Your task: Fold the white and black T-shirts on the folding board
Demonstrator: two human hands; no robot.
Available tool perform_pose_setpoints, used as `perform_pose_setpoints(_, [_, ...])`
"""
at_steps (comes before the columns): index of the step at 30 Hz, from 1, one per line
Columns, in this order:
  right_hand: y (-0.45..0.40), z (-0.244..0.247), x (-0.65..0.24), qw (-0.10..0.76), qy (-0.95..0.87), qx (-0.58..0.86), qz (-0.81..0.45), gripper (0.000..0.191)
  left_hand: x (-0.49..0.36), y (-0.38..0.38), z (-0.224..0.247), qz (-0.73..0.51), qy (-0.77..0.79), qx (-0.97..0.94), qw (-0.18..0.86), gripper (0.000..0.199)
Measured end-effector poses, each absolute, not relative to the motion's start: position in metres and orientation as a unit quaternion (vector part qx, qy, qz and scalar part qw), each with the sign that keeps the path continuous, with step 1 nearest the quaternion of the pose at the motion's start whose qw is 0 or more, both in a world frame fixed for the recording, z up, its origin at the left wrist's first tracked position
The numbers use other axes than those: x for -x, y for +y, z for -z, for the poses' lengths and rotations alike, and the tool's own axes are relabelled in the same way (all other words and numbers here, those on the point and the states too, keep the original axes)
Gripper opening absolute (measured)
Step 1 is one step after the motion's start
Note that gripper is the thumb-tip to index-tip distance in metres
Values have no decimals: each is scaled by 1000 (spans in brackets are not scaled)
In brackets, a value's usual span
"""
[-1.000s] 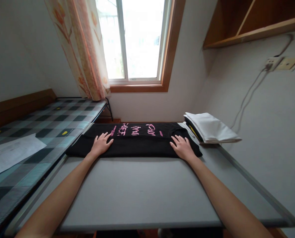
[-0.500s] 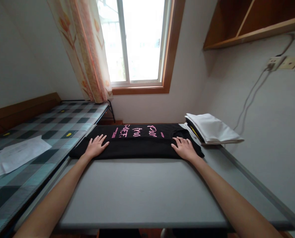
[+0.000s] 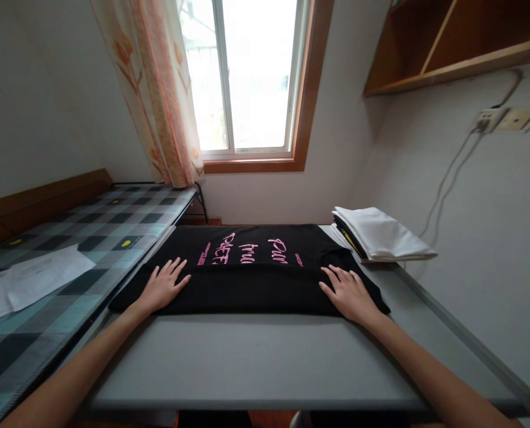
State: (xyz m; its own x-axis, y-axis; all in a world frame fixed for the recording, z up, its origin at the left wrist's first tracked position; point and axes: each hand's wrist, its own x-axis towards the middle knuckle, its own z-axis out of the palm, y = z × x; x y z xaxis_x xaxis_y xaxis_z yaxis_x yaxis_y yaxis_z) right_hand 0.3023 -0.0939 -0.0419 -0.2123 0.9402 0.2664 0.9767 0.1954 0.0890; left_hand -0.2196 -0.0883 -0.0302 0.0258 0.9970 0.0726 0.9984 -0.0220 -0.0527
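Observation:
A black shirt with pink lettering (image 3: 256, 288) lies sideways across the grey table (image 3: 256, 362), its near part folded over so that the fold edge cuts across the letters. On the left end of the folded strip rests my left hand (image 3: 163, 286), palm down with the fingers spread. My right hand (image 3: 347, 291) lies flat on the right end, close to the neckline, fingers also apart. Neither hand grips the cloth.
Folded cloths, white on top (image 3: 383, 235), sit at the table's back right. Left of the table is a bed with a checked cover (image 3: 144, 208) and papers (image 3: 42, 276) on it. A wooden shelf (image 3: 429, 77) hangs at upper right.
Both hands and the shirt have come nearer to me across the table. More of the shirt and its lettering shows behind the fold. The hands have moved slightly farther apart.

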Motion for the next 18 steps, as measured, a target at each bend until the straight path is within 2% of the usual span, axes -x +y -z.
perform_pose_setpoints(7, [-95, 27, -304, 73, -780, 611, 119, 57, 220, -79, 7, 19, -688, 724, 52, 61])
perform_pose_setpoints(13, [-54, 7, -286, 95, -800, 586, 90, 57, 181, -27, 4, 61, -659, 748, 44, 59])
perform_pose_setpoints(18, [-3, 3, -261, 59, -797, 601, 29, 61, 151, 23, 12, 68, -657, 751, 8, 65])
